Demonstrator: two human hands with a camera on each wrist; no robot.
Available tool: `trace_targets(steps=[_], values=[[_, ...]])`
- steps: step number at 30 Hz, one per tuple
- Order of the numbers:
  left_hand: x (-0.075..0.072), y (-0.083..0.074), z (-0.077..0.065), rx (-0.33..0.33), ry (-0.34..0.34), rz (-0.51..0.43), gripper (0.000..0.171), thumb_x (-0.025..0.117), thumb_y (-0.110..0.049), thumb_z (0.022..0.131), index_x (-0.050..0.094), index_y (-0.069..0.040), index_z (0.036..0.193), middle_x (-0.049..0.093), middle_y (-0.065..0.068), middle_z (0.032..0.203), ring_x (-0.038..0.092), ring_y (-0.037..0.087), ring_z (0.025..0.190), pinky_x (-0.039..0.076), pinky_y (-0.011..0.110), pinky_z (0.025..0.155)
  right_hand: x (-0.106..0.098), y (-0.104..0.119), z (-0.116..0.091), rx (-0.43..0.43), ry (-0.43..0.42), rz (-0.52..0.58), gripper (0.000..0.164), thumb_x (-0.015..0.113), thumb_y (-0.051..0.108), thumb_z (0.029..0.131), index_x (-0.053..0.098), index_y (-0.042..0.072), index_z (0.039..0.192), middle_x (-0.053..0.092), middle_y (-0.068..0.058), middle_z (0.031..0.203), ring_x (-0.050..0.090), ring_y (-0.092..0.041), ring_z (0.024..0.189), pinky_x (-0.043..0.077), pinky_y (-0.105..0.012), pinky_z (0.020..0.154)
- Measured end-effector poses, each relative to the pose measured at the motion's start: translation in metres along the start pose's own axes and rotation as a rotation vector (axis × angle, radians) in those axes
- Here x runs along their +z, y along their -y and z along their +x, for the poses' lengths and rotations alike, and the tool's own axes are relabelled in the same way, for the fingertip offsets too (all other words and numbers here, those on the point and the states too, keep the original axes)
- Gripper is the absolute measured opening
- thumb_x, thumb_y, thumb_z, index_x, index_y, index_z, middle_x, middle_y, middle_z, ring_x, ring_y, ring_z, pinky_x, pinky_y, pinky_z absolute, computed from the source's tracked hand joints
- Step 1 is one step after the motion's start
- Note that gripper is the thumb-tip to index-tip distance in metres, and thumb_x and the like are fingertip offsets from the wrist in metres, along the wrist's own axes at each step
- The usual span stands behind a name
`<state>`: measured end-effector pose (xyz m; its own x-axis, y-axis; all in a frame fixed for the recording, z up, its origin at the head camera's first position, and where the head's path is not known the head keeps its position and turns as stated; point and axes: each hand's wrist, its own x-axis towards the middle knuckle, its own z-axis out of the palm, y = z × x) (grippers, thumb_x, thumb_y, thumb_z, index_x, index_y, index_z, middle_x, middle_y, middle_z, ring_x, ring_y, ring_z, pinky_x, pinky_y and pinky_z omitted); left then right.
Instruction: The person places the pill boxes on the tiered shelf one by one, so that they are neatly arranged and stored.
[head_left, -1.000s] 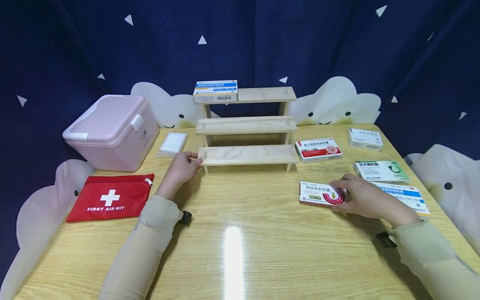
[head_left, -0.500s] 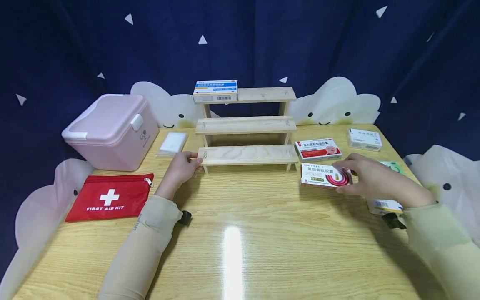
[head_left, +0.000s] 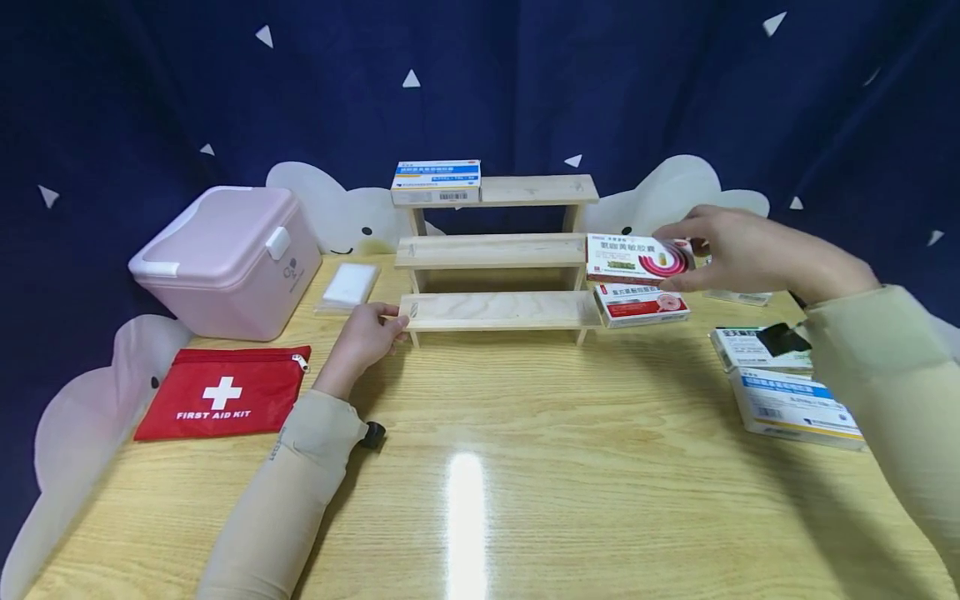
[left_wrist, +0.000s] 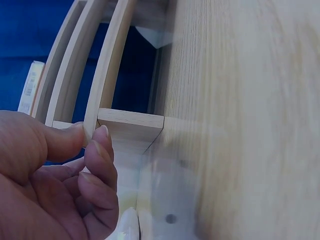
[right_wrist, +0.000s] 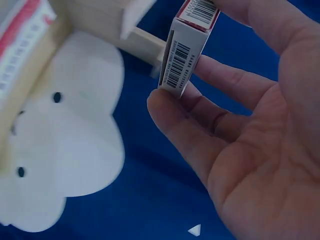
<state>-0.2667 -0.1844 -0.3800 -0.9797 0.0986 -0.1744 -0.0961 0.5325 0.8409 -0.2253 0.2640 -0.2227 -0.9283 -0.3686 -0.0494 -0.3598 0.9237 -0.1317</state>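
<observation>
My right hand (head_left: pixel 738 250) grips the right end of a white and red medicine box (head_left: pixel 626 258), held up beside the middle step of a three-step wooden shelf (head_left: pixel 498 310). In the right wrist view the medicine box (right_wrist: pixel 182 55) shows its barcoded end, with the thumb at its lower edge. Pinching the left end of the lowest step is my left hand (head_left: pixel 365 342). The left wrist view has the thumb and index finger of the left hand (left_wrist: pixel 60 170) on either side of that board. A blue and white medicine box (head_left: pixel 437 183) lies on the top step, at its left.
Below the held box lies another red and white box (head_left: pixel 643 307). Further right are a green and white box (head_left: pixel 750 346) and a blue-striped box (head_left: pixel 798 408). To the left stand a pink lidded bin (head_left: pixel 225 258), a white packet (head_left: pixel 350 286) and a red first aid pouch (head_left: pixel 225 393).
My right hand has lifted the medicine box off the table and carried it away from me, up to the height of the middle step. The left hand keeps its place on the shelf.
</observation>
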Motion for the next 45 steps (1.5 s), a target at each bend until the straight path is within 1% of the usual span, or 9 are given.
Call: trace_targets(steps=[6,12,16,20,24,28,33,36,45], values=[[0.001,0.0,0.002,0.003,-0.008,-0.008,0.038,0.052,-0.017,0.104,0.051,0.006,0.135,0.066,0.021,0.105,0.064,0.034,0.085,0.053,0.044,0.076,-0.036,0.011,0.034,0.009,0.038,-0.012,0.076,0.073,0.049,0.087,0.049,0.005,0.144,0.05,-0.021,0.127,0.049,-0.037,0.104,0.046,-0.048,0.082],[0.0,0.001,0.001,0.002,-0.007,-0.008,0.038,0.052,-0.018,0.105,0.05,0.006,0.135,0.066,0.021,0.105,0.063,0.034,0.085,0.053,0.043,0.075,-0.055,0.021,0.07,-0.021,0.029,-0.002,0.077,0.072,0.049,0.088,0.048,0.003,0.145,0.049,-0.021,0.125,0.044,-0.036,0.104,0.042,-0.044,0.077],[0.001,0.002,0.001,0.0,-0.004,-0.004,0.038,0.052,-0.018,0.104,0.051,0.006,0.135,0.067,0.021,0.105,0.063,0.034,0.083,0.053,0.04,0.073,-0.061,0.022,0.094,-0.04,0.036,0.009,0.075,0.072,0.046,0.089,0.048,0.002,0.145,0.051,-0.02,0.123,0.047,-0.033,0.101,0.042,-0.041,0.074],[0.004,0.005,-0.001,-0.002,-0.006,0.0,0.037,0.053,-0.017,0.104,0.052,0.005,0.134,0.068,0.021,0.102,0.063,0.033,0.08,0.051,0.035,0.067,-0.06,0.02,0.117,-0.028,0.056,0.021,0.078,0.071,0.047,0.089,0.046,0.001,0.146,0.054,-0.022,0.124,0.05,-0.033,0.099,0.045,-0.039,0.073],[0.008,0.008,-0.004,0.001,-0.007,-0.01,0.036,0.054,-0.016,0.104,0.053,0.006,0.132,0.068,0.021,0.101,0.063,0.032,0.079,0.052,0.037,0.068,-0.054,0.015,0.135,0.015,0.106,0.055,0.083,0.071,0.05,0.089,0.042,0.001,0.149,0.054,-0.023,0.128,0.047,-0.035,0.106,0.046,-0.042,0.081],[0.011,0.007,-0.007,0.007,-0.006,-0.021,0.035,0.054,-0.015,0.103,0.053,0.007,0.131,0.068,0.023,0.103,0.064,0.033,0.082,0.053,0.042,0.072,-0.045,0.009,0.146,0.064,0.134,0.124,0.082,0.072,0.049,0.088,0.042,0.002,0.149,0.051,-0.023,0.133,0.043,-0.036,0.113,0.042,-0.047,0.091],[0.013,0.006,-0.009,0.014,-0.004,-0.008,0.036,0.054,-0.015,0.103,0.053,0.007,0.131,0.067,0.023,0.104,0.065,0.034,0.082,0.052,0.035,0.066,-0.036,0.003,0.154,0.108,0.157,0.178,0.081,0.074,0.047,0.087,0.044,0.003,0.148,0.048,-0.024,0.139,0.039,-0.038,0.119,0.038,-0.052,0.1],[0.013,0.006,-0.01,0.014,-0.007,-0.002,0.035,0.055,-0.015,0.103,0.054,0.007,0.131,0.067,0.022,0.104,0.065,0.034,0.082,0.052,0.033,0.065,-0.033,0.001,0.157,0.112,0.175,0.172,0.081,0.074,0.046,0.087,0.044,0.003,0.148,0.048,-0.024,0.14,0.039,-0.038,0.118,0.038,-0.05,0.098],[0.013,0.005,-0.011,0.015,-0.012,0.009,0.035,0.055,-0.015,0.103,0.054,0.006,0.131,0.068,0.021,0.098,0.065,0.032,0.079,0.052,0.032,0.064,-0.025,-0.001,0.159,0.089,0.182,0.142,0.081,0.072,0.046,0.089,0.041,0.001,0.149,0.056,-0.024,0.131,0.046,-0.035,0.108,0.04,-0.04,0.082]])
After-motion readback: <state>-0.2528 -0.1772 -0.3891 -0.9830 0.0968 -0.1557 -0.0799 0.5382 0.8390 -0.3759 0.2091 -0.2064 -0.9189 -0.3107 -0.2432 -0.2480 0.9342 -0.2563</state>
